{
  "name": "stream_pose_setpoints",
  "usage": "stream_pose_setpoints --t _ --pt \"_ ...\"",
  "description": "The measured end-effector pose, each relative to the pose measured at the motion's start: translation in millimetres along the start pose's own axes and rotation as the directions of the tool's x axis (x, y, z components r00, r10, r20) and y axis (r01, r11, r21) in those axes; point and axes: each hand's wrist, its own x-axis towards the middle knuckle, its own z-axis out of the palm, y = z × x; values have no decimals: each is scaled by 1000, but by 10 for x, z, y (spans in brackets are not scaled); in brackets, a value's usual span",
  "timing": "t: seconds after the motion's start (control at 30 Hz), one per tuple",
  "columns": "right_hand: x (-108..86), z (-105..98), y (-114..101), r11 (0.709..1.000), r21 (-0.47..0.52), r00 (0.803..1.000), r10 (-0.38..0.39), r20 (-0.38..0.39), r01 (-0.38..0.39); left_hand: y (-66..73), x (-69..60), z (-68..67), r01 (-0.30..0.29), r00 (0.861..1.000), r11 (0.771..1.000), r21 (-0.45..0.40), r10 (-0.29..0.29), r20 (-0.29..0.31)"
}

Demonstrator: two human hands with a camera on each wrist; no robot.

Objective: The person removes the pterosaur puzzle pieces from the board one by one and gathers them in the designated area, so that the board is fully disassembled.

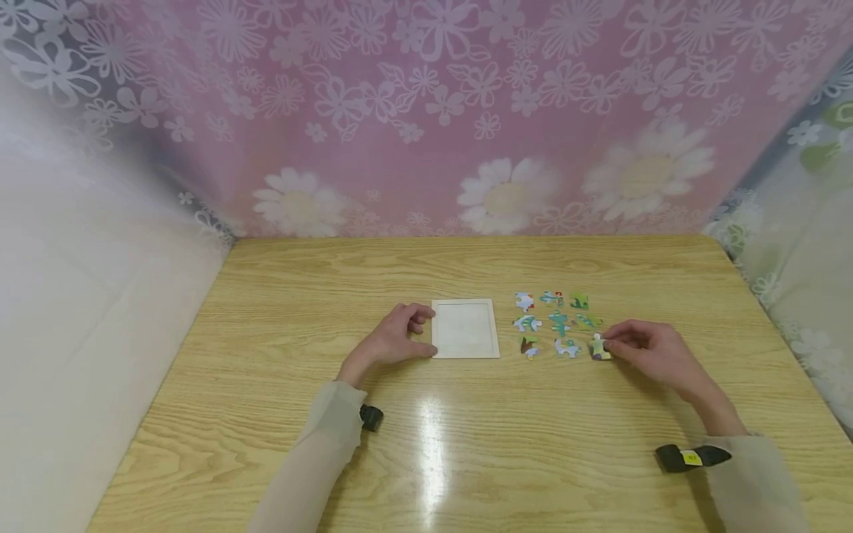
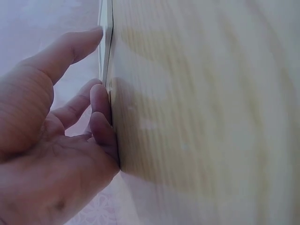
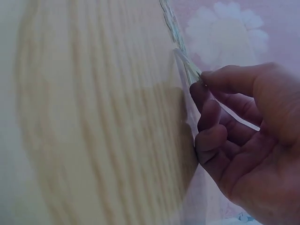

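Observation:
A square white puzzle frame [image 1: 465, 329] lies flat on the table. My left hand [image 1: 397, 334] touches its left edge, thumb near the lower corner and forefinger higher up. From the left wrist, the thumb [image 2: 77, 47] meets the frame's thin side [image 2: 107, 42], with the other fingers bent below. At the lower right of several loose jigsaw pieces, my right hand [image 1: 656, 355] pinches a green and purple jigsaw piece [image 1: 598, 346] between thumb and forefinger. The right wrist view shows this piece [image 3: 190, 68] tilted, one edge raised off the table.
The other jigsaw pieces [image 1: 558, 323] lie spread in rows between the frame and my right hand. The wooden table [image 1: 300, 289] runs back to a pink flowered curtain [image 1: 400, 148]. Pale cloth hangs on both sides.

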Motion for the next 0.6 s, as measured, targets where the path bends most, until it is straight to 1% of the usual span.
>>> stream_pose_setpoints --t 0.2,0.27,0.37,0.43,0.53,0.6 --pt "21 22 -24 999 -48 1000 13 -10 -13 -21 -54 5 6 1000 999 -45 -6 -18" --pt "28 30 -39 998 -57 1000 18 -7 -18 -35 -80 5 4 999 998 -58 -6 -40" --pt "39 51 -54 997 -70 1000 21 -12 -22 -67 -140 -11 -2 996 999 -41 -2 -92" --pt "42 62 -62 997 -80 1000 19 -12 -20 -93 -193 -42 1 991 1000 1 -1 -132" --pt "40 71 -68 994 -106 1000 3 -15 -4 -145 -292 -117 20 981 997 78 -4 -195" --pt "39 71 -74 991 -135 999 -27 -27 23 -174 -363 -178 39 969 985 169 4 -247"
